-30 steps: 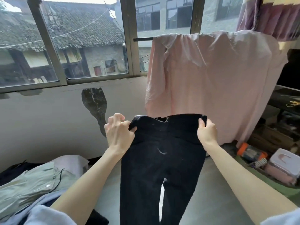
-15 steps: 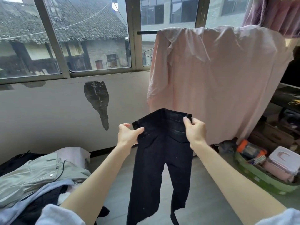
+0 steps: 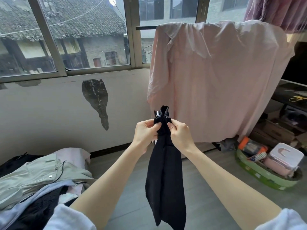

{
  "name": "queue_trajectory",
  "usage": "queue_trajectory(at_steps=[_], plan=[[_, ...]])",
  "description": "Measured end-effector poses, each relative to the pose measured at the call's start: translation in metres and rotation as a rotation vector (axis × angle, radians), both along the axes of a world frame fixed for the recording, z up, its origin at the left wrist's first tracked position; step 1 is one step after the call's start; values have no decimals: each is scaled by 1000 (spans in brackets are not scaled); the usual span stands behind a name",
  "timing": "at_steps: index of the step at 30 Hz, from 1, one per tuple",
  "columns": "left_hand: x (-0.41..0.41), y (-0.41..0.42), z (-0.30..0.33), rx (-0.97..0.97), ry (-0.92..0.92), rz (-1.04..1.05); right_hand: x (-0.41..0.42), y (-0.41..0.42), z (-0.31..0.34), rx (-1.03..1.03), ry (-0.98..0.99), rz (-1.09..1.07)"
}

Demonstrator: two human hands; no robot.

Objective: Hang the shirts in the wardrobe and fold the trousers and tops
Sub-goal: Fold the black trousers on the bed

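Black trousers [image 3: 164, 176] hang straight down in front of me, folded lengthwise with the two legs together. My left hand [image 3: 145, 132] and my right hand [image 3: 178, 133] are close together at the waistband, each pinching it between thumb and fingers. A bunch of waistband sticks up above the hands. A pile of clothes [image 3: 38, 178] lies at the lower left: a grey-green shirt, a light blue garment, dark pieces and something pink.
A large pink cloth [image 3: 219, 80] hangs over a rail in front of the window [image 3: 93, 35] at the right. A green basket [image 3: 264, 175] with boxes stands on the grey floor at the right, beside stacked cartons and a dark table.
My hands have come together from a spread grip at the waistband's two ends. The trousers went from held flat and wide to folded in half lengthwise, and sit further from me.
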State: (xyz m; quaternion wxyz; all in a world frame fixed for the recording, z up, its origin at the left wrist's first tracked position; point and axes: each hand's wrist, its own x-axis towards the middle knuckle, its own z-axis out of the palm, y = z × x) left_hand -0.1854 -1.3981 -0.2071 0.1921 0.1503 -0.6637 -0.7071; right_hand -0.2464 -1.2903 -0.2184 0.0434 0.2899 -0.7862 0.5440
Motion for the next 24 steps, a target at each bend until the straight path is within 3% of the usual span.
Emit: queue_trajectory(at_steps=[4,9,17,24], plan=[[0,-3,10,-60,-58,-54,1,-3,-1,-27,7,-23],[11,-8,18,-84,-79,-278,0,-4,3,-3,-24,46],[10,-4,16,63,-29,-320,-8,2,20,-115,-162,187],[5,-8,20,189,35,-335,-20,0,41,-167,-93,93]])
